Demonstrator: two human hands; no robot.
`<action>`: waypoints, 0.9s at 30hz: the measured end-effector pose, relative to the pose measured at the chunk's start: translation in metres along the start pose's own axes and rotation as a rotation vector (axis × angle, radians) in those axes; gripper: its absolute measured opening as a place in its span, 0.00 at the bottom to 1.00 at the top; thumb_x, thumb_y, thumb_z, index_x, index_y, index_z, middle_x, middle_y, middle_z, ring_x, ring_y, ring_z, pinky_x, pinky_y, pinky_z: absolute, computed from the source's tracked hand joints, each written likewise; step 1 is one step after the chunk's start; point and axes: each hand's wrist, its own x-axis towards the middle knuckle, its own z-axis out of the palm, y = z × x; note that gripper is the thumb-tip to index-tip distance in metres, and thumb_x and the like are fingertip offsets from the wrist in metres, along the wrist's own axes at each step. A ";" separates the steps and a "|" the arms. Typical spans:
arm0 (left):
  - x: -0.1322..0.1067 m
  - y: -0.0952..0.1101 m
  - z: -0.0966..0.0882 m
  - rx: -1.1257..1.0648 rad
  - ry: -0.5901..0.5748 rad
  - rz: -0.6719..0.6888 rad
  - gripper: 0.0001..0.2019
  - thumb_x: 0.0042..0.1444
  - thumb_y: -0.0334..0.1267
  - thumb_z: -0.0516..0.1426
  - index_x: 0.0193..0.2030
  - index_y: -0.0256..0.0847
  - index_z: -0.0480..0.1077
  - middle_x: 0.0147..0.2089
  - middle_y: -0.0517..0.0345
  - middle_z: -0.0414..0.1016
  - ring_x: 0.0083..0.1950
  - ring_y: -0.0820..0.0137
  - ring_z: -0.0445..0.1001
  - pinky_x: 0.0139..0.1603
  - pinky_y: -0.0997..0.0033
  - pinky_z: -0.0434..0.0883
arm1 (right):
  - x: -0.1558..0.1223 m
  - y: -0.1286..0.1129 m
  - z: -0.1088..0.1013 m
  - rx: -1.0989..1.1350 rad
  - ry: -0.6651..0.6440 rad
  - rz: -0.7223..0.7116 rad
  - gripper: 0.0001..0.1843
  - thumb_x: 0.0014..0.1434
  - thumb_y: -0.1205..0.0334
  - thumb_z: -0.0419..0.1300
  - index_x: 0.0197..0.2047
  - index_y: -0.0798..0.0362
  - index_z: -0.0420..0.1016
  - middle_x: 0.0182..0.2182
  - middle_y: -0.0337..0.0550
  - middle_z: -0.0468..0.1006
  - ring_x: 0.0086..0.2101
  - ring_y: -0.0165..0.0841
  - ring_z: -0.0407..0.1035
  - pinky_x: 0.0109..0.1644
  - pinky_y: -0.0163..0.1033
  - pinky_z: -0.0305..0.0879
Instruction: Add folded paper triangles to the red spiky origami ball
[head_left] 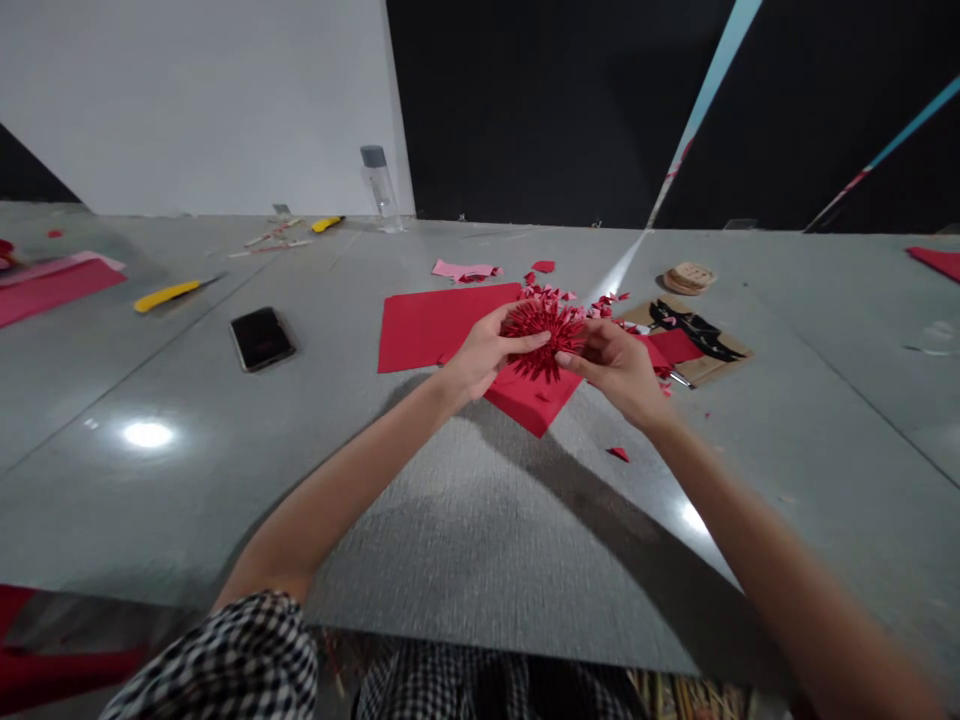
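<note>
Between my two hands is a round, spiky red folded-paper ornament [541, 342], held above the table. My left hand [491, 352] grips its left side, with the thumb lying across the front. On the right edge, my right hand [616, 365] pinches the folded points between thumb and fingers. Under the ornament lie sheets of red paper [427, 325] on the grey table [450, 520]. Small folded red and pink paper pieces [604, 305] are heaped just behind and to the right of my hands.
A phone [261, 338] and a yellow craft knife [169, 295] lie to the left, a second yellow knife [327, 224] farther back. A clear bottle [381, 190] stands by the wall. Round wooden discs [688, 278] and brown card with black shapes [712, 362] are at right.
</note>
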 end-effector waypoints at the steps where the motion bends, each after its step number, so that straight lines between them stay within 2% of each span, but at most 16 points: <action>1: 0.000 -0.001 -0.001 -0.003 0.013 0.008 0.27 0.40 0.38 0.77 0.49 0.42 0.79 0.53 0.50 0.83 0.58 0.58 0.79 0.66 0.51 0.72 | 0.000 0.000 0.000 -0.016 0.013 -0.019 0.33 0.41 0.43 0.81 0.45 0.50 0.76 0.42 0.44 0.83 0.44 0.36 0.78 0.57 0.48 0.77; 4: 0.001 -0.001 -0.002 0.009 0.033 0.024 0.26 0.39 0.38 0.77 0.48 0.42 0.81 0.52 0.52 0.83 0.56 0.59 0.79 0.65 0.52 0.72 | 0.003 -0.003 -0.003 -0.039 0.053 -0.073 0.29 0.49 0.38 0.77 0.45 0.49 0.79 0.43 0.45 0.84 0.46 0.36 0.79 0.58 0.47 0.77; 10: 0.002 0.000 0.000 0.028 0.033 0.055 0.25 0.39 0.39 0.77 0.46 0.43 0.81 0.51 0.53 0.84 0.57 0.59 0.79 0.67 0.53 0.70 | 0.009 -0.008 -0.004 -0.075 0.085 -0.086 0.24 0.47 0.44 0.78 0.40 0.50 0.82 0.41 0.45 0.85 0.43 0.37 0.79 0.56 0.50 0.78; 14: 0.002 -0.003 0.000 0.026 0.047 0.067 0.24 0.38 0.39 0.77 0.44 0.43 0.80 0.50 0.53 0.84 0.56 0.58 0.80 0.66 0.52 0.71 | 0.010 -0.010 -0.001 -0.056 0.094 -0.073 0.22 0.48 0.47 0.77 0.40 0.50 0.80 0.42 0.46 0.85 0.43 0.36 0.79 0.57 0.50 0.77; 18: 0.003 -0.005 -0.003 0.054 -0.013 0.074 0.23 0.43 0.36 0.75 0.47 0.40 0.80 0.51 0.50 0.84 0.52 0.61 0.81 0.62 0.55 0.74 | 0.013 -0.016 0.000 -0.016 0.085 -0.025 0.25 0.45 0.50 0.79 0.42 0.51 0.79 0.39 0.44 0.84 0.41 0.35 0.80 0.55 0.47 0.77; 21: 0.004 -0.005 -0.005 0.095 0.002 0.085 0.20 0.44 0.36 0.75 0.46 0.39 0.81 0.49 0.50 0.84 0.49 0.62 0.81 0.61 0.55 0.75 | 0.016 -0.020 -0.002 0.001 0.062 0.027 0.29 0.39 0.53 0.82 0.43 0.52 0.78 0.36 0.43 0.84 0.39 0.34 0.80 0.53 0.45 0.77; 24: 0.004 -0.004 -0.004 0.141 0.019 0.107 0.21 0.44 0.37 0.74 0.47 0.40 0.81 0.50 0.50 0.84 0.50 0.61 0.81 0.61 0.55 0.75 | 0.017 -0.023 -0.003 -0.003 0.052 0.065 0.31 0.36 0.56 0.83 0.43 0.52 0.78 0.34 0.42 0.84 0.37 0.34 0.79 0.51 0.44 0.77; 27: 0.006 -0.004 -0.004 0.198 0.011 0.135 0.23 0.44 0.37 0.75 0.48 0.40 0.81 0.51 0.49 0.84 0.52 0.60 0.81 0.62 0.54 0.75 | 0.017 -0.026 -0.004 -0.047 0.049 0.066 0.31 0.38 0.55 0.83 0.43 0.53 0.78 0.32 0.42 0.83 0.36 0.35 0.79 0.48 0.45 0.78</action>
